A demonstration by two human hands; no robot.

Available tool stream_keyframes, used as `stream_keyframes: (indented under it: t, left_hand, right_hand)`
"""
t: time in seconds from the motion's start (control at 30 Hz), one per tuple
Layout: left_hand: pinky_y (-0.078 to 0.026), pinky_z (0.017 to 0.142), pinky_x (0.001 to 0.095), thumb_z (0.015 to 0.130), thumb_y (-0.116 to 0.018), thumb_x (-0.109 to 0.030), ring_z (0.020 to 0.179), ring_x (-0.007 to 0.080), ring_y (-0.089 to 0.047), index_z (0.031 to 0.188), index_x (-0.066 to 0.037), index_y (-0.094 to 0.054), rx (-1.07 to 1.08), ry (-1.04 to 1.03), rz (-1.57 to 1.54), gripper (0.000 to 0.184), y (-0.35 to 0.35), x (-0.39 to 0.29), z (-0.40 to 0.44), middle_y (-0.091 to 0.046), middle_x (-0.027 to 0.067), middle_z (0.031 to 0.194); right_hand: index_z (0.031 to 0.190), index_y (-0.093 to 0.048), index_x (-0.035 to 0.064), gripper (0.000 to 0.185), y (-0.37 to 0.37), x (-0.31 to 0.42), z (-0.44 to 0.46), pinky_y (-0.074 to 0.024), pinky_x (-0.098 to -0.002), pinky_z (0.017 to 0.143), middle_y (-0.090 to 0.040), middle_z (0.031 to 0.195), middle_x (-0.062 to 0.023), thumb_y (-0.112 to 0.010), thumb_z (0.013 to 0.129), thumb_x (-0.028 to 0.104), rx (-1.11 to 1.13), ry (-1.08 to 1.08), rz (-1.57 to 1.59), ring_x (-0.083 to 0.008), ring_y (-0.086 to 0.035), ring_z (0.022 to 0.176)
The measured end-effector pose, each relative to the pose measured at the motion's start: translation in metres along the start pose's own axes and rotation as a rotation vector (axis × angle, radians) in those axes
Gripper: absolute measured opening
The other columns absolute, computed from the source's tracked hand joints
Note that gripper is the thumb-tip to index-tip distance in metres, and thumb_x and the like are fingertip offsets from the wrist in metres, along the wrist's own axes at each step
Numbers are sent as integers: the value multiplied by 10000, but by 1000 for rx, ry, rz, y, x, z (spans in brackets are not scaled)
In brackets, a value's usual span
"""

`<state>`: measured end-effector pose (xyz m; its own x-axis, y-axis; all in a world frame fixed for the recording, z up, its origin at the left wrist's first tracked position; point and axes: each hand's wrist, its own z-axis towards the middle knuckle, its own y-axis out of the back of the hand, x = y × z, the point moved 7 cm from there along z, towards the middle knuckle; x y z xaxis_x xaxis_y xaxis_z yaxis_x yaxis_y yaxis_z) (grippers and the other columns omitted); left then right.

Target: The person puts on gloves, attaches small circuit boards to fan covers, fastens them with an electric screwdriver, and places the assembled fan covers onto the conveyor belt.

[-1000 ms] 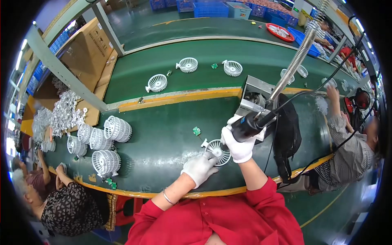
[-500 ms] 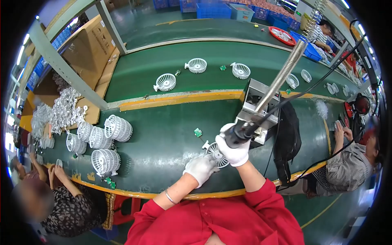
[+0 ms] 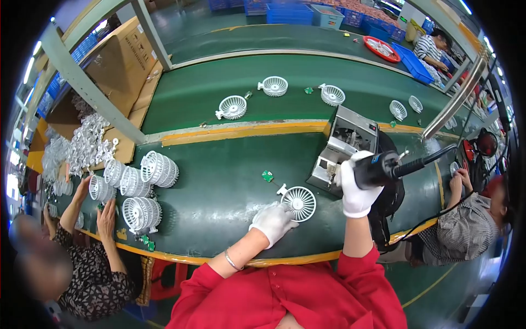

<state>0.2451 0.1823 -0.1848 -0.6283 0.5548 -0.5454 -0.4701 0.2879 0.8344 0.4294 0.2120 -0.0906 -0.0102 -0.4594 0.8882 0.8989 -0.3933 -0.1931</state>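
White gloves cover both hands. The left hand (image 3: 274, 223) touches the lower-left rim of a finned white part (image 3: 299, 204) on the green worktop (image 3: 219, 192), just below frame centre; whether it pinches, I cannot tell. Right of centre, the right hand (image 3: 359, 189) is clamped around a black corded tool (image 3: 377, 170).

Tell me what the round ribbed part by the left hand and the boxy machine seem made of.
The round ribbed part: probably molded plastic, matt white, going by its thin, even ribs. The boxy machine: likely metal, with silvery, reflective panels.
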Motion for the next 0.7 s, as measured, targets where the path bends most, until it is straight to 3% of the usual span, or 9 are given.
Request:
stream_keyframes:
  t: [0.2,0.3,0.43,0.5,0.6,0.7]
  left_hand:
    - [-461,771,412,790,-653,-337,861,292,-576,797,-102,-684,-5,17,11,237,-1,-1,1,-612,88,859]
    - [-458,785,415,795,-646,-359,883,292,-573,807,-98,-688,-27,-1,-24,265,-4,3,1,-615,95,877]
    - [-461,783,425,797,-645,-369,889,307,-585,836,-94,-692,-75,6,-38,282,-5,5,0,-621,124,908]
    - [-482,775,439,807,-642,-377,897,334,-602,861,-80,-682,53,112,-58,305,5,0,2,-624,152,937]
    - [-495,776,446,801,-656,-392,891,344,-613,902,-55,-659,43,185,-86,352,8,5,0,-634,164,922]
    - [-502,777,439,782,-687,-361,883,346,-635,900,-30,-644,68,210,-82,354,-1,11,2,-648,168,900]
  right_hand:
    - [1000,-542,9,358,-51,-12,-50,-493,-260,663,-580,836,-28,-709,699,-89,193,-260,220,-96,-573,717]
    - [933,-582,12,272,-67,-4,-56,-485,-243,632,-589,770,2,-734,711,-27,201,-159,104,-84,-578,686]
    - [848,-614,45,181,-75,-21,-59,-484,-247,640,-615,723,15,-747,727,61,310,-189,-97,-69,-563,647]
    - [873,-605,42,219,-77,-24,-64,-492,-257,660,-619,767,-4,-747,708,20,340,-218,-56,-80,-580,692]
    - [946,-577,40,321,-80,-21,-69,-492,-264,722,-613,854,-42,-740,680,-38,445,-81,-25,-105,-584,790]
    - [1028,-516,36,423,-71,-35,-72,-481,-264,755,-579,919,-57,-715,674,-78,402,-153,39,-116,-572,845]
